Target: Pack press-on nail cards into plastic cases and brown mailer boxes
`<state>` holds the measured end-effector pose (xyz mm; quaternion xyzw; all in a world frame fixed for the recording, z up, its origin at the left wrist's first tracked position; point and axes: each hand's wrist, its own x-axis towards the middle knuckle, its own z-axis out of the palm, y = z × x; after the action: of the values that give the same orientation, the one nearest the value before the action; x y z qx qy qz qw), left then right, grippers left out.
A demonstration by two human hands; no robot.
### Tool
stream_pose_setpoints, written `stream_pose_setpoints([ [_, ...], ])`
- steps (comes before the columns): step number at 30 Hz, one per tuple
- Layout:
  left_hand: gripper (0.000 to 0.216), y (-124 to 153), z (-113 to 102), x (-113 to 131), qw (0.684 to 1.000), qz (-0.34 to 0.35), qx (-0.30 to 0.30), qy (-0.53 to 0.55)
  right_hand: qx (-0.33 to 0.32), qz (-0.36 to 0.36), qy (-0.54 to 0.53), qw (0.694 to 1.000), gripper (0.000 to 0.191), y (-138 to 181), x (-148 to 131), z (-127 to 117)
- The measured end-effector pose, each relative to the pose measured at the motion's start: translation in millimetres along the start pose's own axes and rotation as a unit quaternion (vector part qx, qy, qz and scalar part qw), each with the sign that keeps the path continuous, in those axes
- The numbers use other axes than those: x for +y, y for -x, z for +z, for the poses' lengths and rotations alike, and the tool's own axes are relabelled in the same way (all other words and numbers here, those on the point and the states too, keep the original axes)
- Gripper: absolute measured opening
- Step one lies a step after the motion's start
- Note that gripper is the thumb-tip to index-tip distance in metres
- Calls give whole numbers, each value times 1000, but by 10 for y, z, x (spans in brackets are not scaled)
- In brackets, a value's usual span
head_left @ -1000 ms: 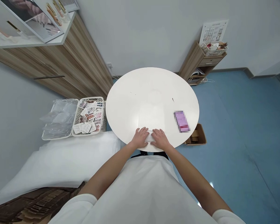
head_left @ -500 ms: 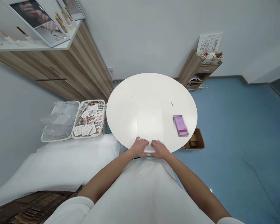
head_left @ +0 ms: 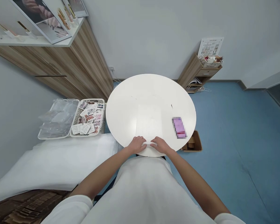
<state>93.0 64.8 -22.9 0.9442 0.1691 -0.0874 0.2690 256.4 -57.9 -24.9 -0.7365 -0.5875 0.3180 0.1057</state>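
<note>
The narrow white piece (head_left: 149, 144) lies at the near edge of the worktop (head_left: 121, 115), one end pinched in our left hand (head_left: 137, 144), the other in our right hand (head_left: 160, 145) — we do best pressing evenly, keeping it straight.

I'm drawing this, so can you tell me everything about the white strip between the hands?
The white strip looks slim and rolled or folded, its ends partly hidden. It might be paper or plastic; I can't tell. It runs side to side over the near part of the white table, held between the left hand and the right hand.
</note>
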Motion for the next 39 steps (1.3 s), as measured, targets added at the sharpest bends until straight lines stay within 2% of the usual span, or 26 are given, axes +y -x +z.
stream_pose_setpoints([
  [6, 26, -218, 2, -119, 993, -116, 18, 16, 50, 54, 45, 996, 28, -345, 23, -17],
  [11, 25, -312, 24, -171, 986, -158, 33, -36, 90, 41, 102, 990, 27, -418, 46, 83],
  [13, 28, -296, 40, -162, 987, -140, 52, -56, 114, 22, 111, 987, 29, -369, 62, 121],
  [15, 30, -259, 63, -133, 991, -90, 67, -66, 123, -12, 117, 985, 27, -301, 78, 150],
  [18, 39, -205, 115, -75, 995, -26, 56, -77, 92, -78, 131, 984, 31, -218, 97, 182],
  [21, 50, -192, 169, -36, 995, -28, 34, -91, 59, -100, 152, 982, 41, -196, 101, 205],
  [26, 44, -186, 196, -19, 995, -19, 31, -94, 61, -90, 168, 980, 35, -180, 44, 241],
  [30, 41, -75, 181, 7, 998, 2, 19, -67, 52, -81, 136, 986, 36, -68, -34, 286],
  [35, 38, 105, 179, 45, 999, 29, -15, -26, -7, -32, 67, 997, 35, 125, -133, 307],
  [39, 30, 121, 159, 34, 999, 37, -33, -2, -40, 16, 12, 999, 33, 170, -163, 243],
])
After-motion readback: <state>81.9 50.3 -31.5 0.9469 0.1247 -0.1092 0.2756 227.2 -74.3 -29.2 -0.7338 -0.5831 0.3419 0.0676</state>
